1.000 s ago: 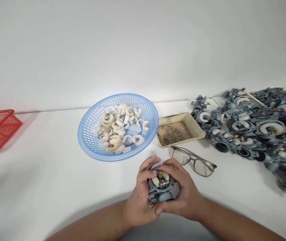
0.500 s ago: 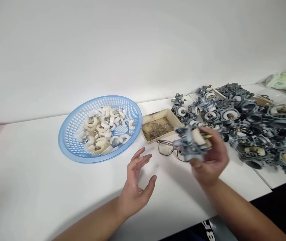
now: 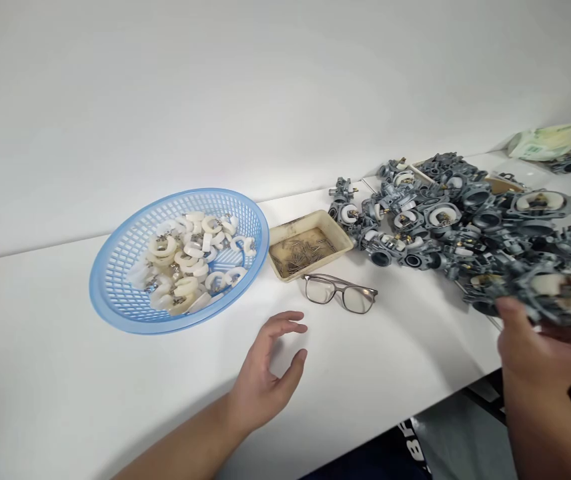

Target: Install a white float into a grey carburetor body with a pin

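My left hand [image 3: 265, 377] hovers over the white table, its fingers loosely curved with a gap to the thumb and nothing between them. At the right edge, my right hand [image 3: 545, 347] grips a grey metal carburetor [image 3: 550, 290] with a cream float. Both are smeared by motion, and the hand's far fingers are partly hidden or cut off. The held carburetor is at the near right side of a pile of carburetors [image 3: 435, 217], many with white floats and brass parts. I cannot tell whether it touches the pile.
A blue plastic basket [image 3: 96, 287] of white floats stands at the left. Beside it is a shallow cream tray [image 3: 271, 257] of small metal pins. Eyeglasses [image 3: 338, 292] lie in front of the tray. A green-white bag [image 3: 548, 141] lies at the back right, near the wall [image 3: 265, 87].
My right hand has moved from above the glasses rightward to the pile with the carburetor. The glasses are now uncovered. My left hand has hardly moved; the view has shifted slightly right.
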`<state>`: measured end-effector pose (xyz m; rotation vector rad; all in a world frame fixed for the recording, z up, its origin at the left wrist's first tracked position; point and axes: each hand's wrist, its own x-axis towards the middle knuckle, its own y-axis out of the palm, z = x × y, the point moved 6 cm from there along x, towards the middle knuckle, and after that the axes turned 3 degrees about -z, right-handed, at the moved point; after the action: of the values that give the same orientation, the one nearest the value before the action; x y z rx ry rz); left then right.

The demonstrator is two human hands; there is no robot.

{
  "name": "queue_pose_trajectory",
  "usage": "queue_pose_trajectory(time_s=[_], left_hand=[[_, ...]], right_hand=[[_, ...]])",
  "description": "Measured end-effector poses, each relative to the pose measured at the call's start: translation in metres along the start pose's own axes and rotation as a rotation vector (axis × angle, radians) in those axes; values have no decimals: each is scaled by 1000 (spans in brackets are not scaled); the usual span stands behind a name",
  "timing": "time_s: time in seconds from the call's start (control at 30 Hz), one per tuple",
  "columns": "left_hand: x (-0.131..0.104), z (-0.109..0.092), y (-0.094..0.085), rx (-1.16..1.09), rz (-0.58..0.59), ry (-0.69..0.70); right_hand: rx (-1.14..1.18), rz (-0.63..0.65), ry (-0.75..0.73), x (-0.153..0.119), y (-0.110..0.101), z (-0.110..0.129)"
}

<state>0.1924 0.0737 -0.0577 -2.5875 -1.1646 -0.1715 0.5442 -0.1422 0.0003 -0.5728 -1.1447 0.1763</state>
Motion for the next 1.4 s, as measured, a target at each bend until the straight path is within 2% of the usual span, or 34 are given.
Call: queue_pose_trajectory(time_s=[0.03, 0.1, 0.23, 0.33, 0.43, 0.53, 0.7, 0.87, 1.0, 1.1, 1.17, 1.23, 1.27, 1.3, 1.4], left_hand=[[0, -1, 0, 5, 3, 4], [1, -2, 0, 19, 8, 14], [1, -4, 0, 50, 30, 13], [1, -3, 1, 86, 92, -15], [2, -4, 3, 119, 159, -30], [3, -7, 4, 123, 171, -15], [4, -19, -1, 24, 15, 151], [3, -23, -2, 15, -14, 192], [2, -24, -3, 8, -22, 207], [2, -22, -2, 70, 6, 145], [4, -16, 0, 148, 62, 27], [5, -11, 4, 216, 134, -78], [6, -10, 6, 236, 168, -86], [7, -11, 8, 254, 200, -65], [9, -16, 14, 281, 278, 74]], right_hand=[[-101, -66, 7, -11, -6, 1], [-161, -84, -18, -26, -4, 6], [-111, 37, -117, -32, 23, 11], [-118, 87, -115, -30, 40, 5], [-138, 124, -49, -29, 49, 3], [-151, 150, 13, -28, 50, 7], [-190, 131, 227, -26, 40, 5], [-270, 311, 424, -31, 43, -10], [-256, 202, 404, -34, 34, -3], [-145, 194, 264, -37, 35, 23], [-10, 248, 91, -34, 42, 55], [163, 325, -124, -29, 48, 100], [291, 385, -276, -27, 51, 130], [424, 457, -405, -26, 53, 159], [727, 666, -628, -30, 61, 239]])
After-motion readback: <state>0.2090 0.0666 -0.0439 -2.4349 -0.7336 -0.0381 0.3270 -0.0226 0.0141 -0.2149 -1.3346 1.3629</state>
